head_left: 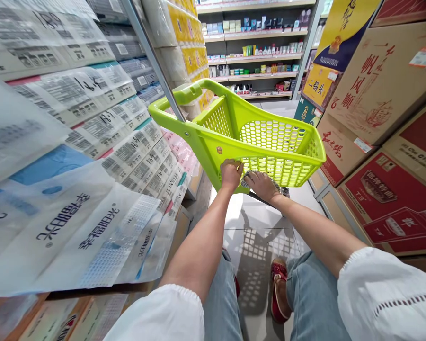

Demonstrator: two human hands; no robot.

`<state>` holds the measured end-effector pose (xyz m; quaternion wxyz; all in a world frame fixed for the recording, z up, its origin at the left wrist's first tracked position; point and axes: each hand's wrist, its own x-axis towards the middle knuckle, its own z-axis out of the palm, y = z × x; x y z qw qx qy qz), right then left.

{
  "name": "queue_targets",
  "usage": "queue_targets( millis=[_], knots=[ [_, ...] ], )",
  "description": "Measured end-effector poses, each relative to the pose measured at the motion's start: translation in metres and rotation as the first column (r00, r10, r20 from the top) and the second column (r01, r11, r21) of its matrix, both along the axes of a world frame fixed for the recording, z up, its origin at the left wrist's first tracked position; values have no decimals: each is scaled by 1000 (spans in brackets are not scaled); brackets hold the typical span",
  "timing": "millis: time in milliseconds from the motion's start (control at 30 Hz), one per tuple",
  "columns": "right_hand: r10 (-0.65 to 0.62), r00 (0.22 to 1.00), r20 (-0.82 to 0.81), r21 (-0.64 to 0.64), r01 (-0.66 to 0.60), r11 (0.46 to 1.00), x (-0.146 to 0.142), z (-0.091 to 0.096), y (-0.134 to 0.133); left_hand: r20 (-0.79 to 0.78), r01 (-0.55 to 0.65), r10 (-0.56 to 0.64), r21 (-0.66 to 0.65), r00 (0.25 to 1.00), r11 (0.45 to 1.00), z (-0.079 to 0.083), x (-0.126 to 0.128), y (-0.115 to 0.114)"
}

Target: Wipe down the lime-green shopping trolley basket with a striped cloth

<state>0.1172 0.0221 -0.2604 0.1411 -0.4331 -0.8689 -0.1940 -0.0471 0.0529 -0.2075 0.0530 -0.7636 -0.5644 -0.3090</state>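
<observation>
A lime-green shopping trolley basket [277, 142] with mesh walls and a metal pole stands tilted in front of me. My left hand [231, 174] is closed against its near side wall, fingers curled in; whatever they grip is hidden. Just right of it, my right hand [262, 185] lies curled over a black-and-white striped thing [246, 179], low by the basket's mesh. Most of that striped thing is covered by the hand, so its kind is unclear. The trolley's dark lower bar [261, 199] runs beneath the right hand.
On the left, stacked plastic-wrapped packs [113, 208] line a shelf, with yellow and white packs [190, 28] farther back. Cardboard cartons [379, 85] are piled close on the right. Shelves of small bottles and boxes [259, 59] cross the aisle's end. Tiled floor [248, 218] lies below the trolley.
</observation>
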Motion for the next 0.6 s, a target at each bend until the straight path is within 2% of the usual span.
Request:
queue_targets(
  millis=[100, 200, 300, 500, 600],
  knots=[
    [59, 994, 87, -35, -56, 998, 1, -9, -7, 4, 11, -11, 1, 1000, 1000, 0, -1, 0],
    [73, 991, 107, -33, -70, 997, 3, -3, -7, -1, 24, -24, -4, 1000, 1000, 0, -2, -1],
    [42, 998, 55, 31, -44, 999, 5, 16, 0, -8, 27, -27, -12, 1000, 1000, 2, -2, -1],
    [-63, 978, -201, 244, 112, 963, 5, 71, 13, 21, 23, -23, -16, 1000, 1000, 2, 1, 1],
    [-64, 963, -263, 284, 140, 949, 4, 82, 14, 32, 7, -6, -22, 999, 1000, 2, 2, 1]
  ],
)
